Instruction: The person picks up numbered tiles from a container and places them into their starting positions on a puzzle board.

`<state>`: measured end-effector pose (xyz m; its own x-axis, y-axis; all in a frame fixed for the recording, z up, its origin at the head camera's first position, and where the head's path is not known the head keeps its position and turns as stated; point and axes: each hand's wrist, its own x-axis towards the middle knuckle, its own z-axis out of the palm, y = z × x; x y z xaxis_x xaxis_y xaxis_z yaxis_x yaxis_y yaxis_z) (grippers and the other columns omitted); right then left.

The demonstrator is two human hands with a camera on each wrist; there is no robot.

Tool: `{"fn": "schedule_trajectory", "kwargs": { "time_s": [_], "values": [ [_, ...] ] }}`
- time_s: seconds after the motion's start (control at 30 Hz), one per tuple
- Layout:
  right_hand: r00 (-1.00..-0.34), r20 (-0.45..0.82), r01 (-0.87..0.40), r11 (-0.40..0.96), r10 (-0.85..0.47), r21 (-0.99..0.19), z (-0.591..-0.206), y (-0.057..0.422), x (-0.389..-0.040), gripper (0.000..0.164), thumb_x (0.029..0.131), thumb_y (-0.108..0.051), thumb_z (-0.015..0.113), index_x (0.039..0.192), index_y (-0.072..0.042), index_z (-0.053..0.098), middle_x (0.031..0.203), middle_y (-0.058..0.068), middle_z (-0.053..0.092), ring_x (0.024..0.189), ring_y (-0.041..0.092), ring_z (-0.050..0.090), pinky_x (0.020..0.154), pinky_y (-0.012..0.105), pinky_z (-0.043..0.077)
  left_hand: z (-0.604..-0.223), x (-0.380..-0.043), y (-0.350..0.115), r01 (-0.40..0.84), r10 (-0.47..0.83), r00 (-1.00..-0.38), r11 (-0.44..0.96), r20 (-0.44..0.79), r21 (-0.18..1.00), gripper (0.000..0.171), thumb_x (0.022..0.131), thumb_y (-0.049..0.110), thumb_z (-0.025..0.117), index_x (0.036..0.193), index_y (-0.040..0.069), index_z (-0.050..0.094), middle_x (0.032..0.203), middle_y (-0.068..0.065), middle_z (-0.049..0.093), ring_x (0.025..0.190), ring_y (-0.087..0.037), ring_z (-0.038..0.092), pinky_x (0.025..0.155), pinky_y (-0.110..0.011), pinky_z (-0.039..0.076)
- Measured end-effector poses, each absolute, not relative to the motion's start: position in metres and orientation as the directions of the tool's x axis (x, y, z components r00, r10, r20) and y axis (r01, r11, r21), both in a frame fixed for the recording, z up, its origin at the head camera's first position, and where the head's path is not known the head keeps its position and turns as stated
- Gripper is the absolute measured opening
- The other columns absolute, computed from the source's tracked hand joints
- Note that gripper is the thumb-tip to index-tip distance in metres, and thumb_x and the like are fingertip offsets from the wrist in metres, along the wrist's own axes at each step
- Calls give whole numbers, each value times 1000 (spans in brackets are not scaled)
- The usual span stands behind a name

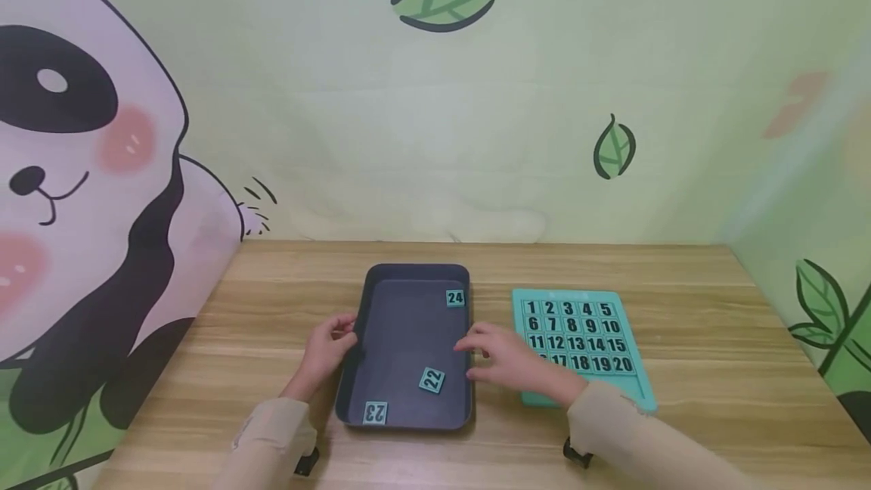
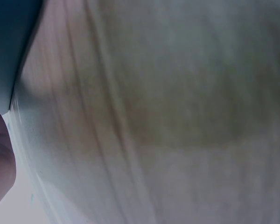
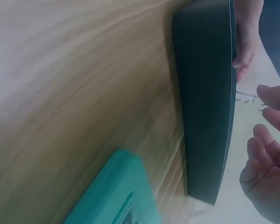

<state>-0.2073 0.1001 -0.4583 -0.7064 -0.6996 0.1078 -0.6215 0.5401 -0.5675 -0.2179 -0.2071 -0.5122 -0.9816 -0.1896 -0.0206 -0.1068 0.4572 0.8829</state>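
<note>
My left hand pinches the left rim of a dark grey tray. In the tray lie three teal number tiles: tile 24 in the far right corner, a tilted tile 22 nearer the front, and an upside-down tile 23 at the front left. Over the tray's right rim hovers my right hand, fingers spread apart and holding nothing. The right wrist view shows that right hand beside the tray's outer wall. To the right, a teal number board sits partly under my right forearm.
Rows of numbered tiles from 1 to 20 fill the upper part of the board, with the lower left covered by my hand. The wooden table meets a wall cloth printed with a panda and leaves.
</note>
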Motion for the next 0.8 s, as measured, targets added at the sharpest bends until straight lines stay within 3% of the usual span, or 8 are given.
{"fn": "schedule_trajectory", "kwargs": {
  "time_s": [0.23,0.43,0.8],
  "values": [
    [-646,57,-681,541,-762,-493,-459,77,-212,34,75,-17,66,108,-10,61,100,2,54,89,16,53,75,23,46,-510,-216,-207,-117,-180,-983,471,-34,874,34,79,2,54,113,-2,55,101,-18,57,91,-26,56,78,-33,48],
    [-607,-8,-735,565,-795,-375,-466,61,-216,37,77,-21,64,113,-15,59,112,1,53,103,16,50,89,30,43,-509,-216,-207,-112,-181,-983,469,-29,876,34,78,1,54,112,-3,55,100,-19,57,90,-26,56,76,-32,49],
    [-551,-107,-794,559,-828,-237,-471,48,-219,41,78,-19,63,118,-21,56,118,-1,53,103,15,48,88,32,41,-510,-217,-207,-112,-183,-983,467,-28,877,34,79,2,54,112,-3,56,100,-18,58,89,-25,56,75,-31,49]
  ]
}}
